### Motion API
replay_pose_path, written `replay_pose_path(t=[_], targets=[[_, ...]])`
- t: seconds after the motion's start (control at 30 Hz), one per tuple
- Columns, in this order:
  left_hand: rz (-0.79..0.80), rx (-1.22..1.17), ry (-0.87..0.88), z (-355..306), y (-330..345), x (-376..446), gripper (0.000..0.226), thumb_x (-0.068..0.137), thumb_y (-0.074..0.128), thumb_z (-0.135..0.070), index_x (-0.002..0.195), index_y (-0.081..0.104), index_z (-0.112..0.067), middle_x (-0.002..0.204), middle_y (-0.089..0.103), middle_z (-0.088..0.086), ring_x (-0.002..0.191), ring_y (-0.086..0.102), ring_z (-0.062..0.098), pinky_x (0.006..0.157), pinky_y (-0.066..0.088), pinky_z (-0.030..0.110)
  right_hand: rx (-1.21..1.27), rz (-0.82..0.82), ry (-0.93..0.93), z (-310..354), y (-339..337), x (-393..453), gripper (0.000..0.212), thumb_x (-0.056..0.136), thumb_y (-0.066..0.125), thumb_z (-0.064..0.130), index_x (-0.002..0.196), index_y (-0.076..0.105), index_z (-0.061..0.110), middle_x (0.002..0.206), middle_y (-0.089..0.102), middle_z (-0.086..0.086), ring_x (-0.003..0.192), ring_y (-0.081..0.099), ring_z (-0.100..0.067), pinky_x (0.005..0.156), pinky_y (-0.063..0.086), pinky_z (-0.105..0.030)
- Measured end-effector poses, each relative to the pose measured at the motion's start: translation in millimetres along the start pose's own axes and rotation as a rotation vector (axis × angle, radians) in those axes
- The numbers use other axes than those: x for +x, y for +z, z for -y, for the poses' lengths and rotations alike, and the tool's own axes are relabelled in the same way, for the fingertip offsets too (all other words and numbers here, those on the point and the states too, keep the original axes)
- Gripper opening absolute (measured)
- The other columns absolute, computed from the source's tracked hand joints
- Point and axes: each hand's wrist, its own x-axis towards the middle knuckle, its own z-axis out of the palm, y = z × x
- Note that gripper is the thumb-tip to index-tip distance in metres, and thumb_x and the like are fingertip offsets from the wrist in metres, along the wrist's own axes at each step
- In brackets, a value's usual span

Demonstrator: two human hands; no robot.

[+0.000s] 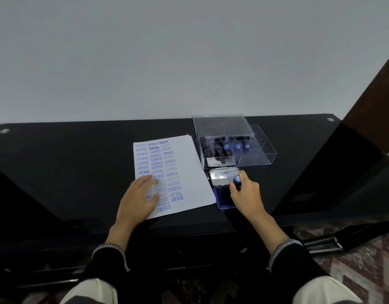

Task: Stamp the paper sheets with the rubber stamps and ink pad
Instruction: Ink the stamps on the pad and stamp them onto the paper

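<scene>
Presently the rubber stamp (237,180), black-handled with a blue cap, stands over the open ink pad (224,198) beside the paper sheets (190,170), right hand (246,194) fingers clamped round its handle. Left hand (138,197) lies flat, fingers apart, on the sheets. Recommendation: press squarely, evenly, for full inking. Spare stamps sit in the clear box (235,143).

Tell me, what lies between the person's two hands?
In the head view, the right part of the paper, partly stamped, then a narrow strip of black table, separate left hand from right hand.
</scene>
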Motion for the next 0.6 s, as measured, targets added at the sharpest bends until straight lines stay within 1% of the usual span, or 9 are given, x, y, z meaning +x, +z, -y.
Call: replay_pose_path(t=[0.07,0.17,0.27,0.33,0.4,0.43,0.47,0.53,0.6], targets=[[-0.002,0.002,0.004,0.6,0.4,0.0,0.043,0.092,0.061,-0.03,0.134,0.055,-0.027,0.147,0.041,-0.013,0.138,0.031,0.005,0.105,0.036,0.034,-0.025,0.01,-0.009,1.0,-0.5,0.3,0.014,0.093,0.055,0.012,0.089,0.042,0.012,0.063,0.048,0.001,0.051,0.046,-0.013,0.045,0.033,-0.021],[-0.002,0.003,0.011,1.7,1.2,0.1,0.042,0.092,0.06,-0.031,0.134,0.055,-0.027,0.147,0.041,-0.013,0.138,0.031,0.006,0.105,0.036,0.034,-0.079,0.01,-0.019,2.7,2.2,0.4,0.014,0.092,0.055,0.01,0.089,0.041,0.012,0.063,0.048,-0.001,0.052,0.047,-0.018,0.048,0.037,-0.03],[-0.004,0.0,0.018,3.3,2.2,-0.4,0.042,0.092,0.061,-0.03,0.134,0.056,-0.026,0.147,0.042,-0.012,0.138,0.031,0.006,0.107,0.035,0.035,-0.057,-0.003,-0.006,2.2,2.7,-0.3,0.014,0.093,0.055,0.011,0.089,0.042,0.011,0.063,0.048,-0.001,0.052,0.047,-0.017,0.047,0.036,-0.028],[-0.016,0.006,0.045,5.0,2.7,0.1,0.04,0.093,0.059,-0.031,0.132,0.057,-0.024,0.146,0.044,-0.009,0.138,0.033,0.01,0.113,0.031,0.038,-0.021,-0.012,0.0,1.1,2.3,-0.9,0.014,0.093,0.055,0.011,0.089,0.042,0.011,0.063,0.049,-0.001,0.052,0.048,-0.016,0.047,0.036,-0.026],[-0.038,0.021,0.108,5.4,2.9,0.0,0.04,0.089,0.053,-0.039,0.125,0.062,-0.023,0.14,0.051,-0.006,0.136,0.039,0.015,0.116,0.027,0.041,-0.031,-0.018,-0.007,0.6,2.7,-1.5,0.015,0.093,0.056,0.011,0.088,0.041,0.011,0.062,0.048,-0.001,0.051,0.047,-0.015,0.046,0.034,-0.025],[-0.052,0.027,0.146,5.1,3.0,-0.6,0.042,0.086,0.049,-0.044,0.12,0.065,-0.023,0.135,0.055,-0.006,0.133,0.042,0.016,0.115,0.029,0.042,-0.052,-0.017,-0.012,0.9,3.5,-1.9,0.016,0.093,0.056,0.011,0.088,0.041,0.012,0.062,0.048,-0.001,0.051,0.048,-0.016,0.046,0.035,-0.026],[-0.064,0.028,0.183,3.7,2.9,-1.8,0.044,0.085,0.046,-0.048,0.115,0.067,-0.024,0.13,0.058,-0.008,0.129,0.045,0.014,0.112,0.034,0.041,-0.071,-0.015,-0.016,1.4,4.1,-2.1,0.016,0.093,0.055,0.01,0.089,0.04,0.012,0.063,0.049,-0.002,0.052,0.05,-0.019,0.046,0.036,-0.028],[-0.073,0.018,0.233,-0.7,1.6,-4.4,0.043,0.083,0.047,-0.055,0.106,0.069,-0.026,0.121,0.059,-0.014,0.121,0.048,0.006,0.102,0.04,0.031,-0.077,-0.014,-0.021,2.7,4.4,-2.2,0.015,0.093,0.055,0.01,0.089,0.041,0.013,0.064,0.05,-0.002,0.054,0.052,-0.021,0.046,0.037,-0.029],[-0.059,0.006,0.267,-4.1,0.0,-6.3,0.044,0.081,0.052,-0.064,0.103,0.069,-0.03,0.118,0.057,-0.02,0.115,0.047,-0.002,0.095,0.037,0.02,-0.055,-0.017,-0.017,2.6,3.0,-2.6,0.013,0.094,0.054,0.012,0.09,0.042,0.012,0.064,0.051,-0.002,0.054,0.052,-0.019,0.046,0.037,-0.027]])
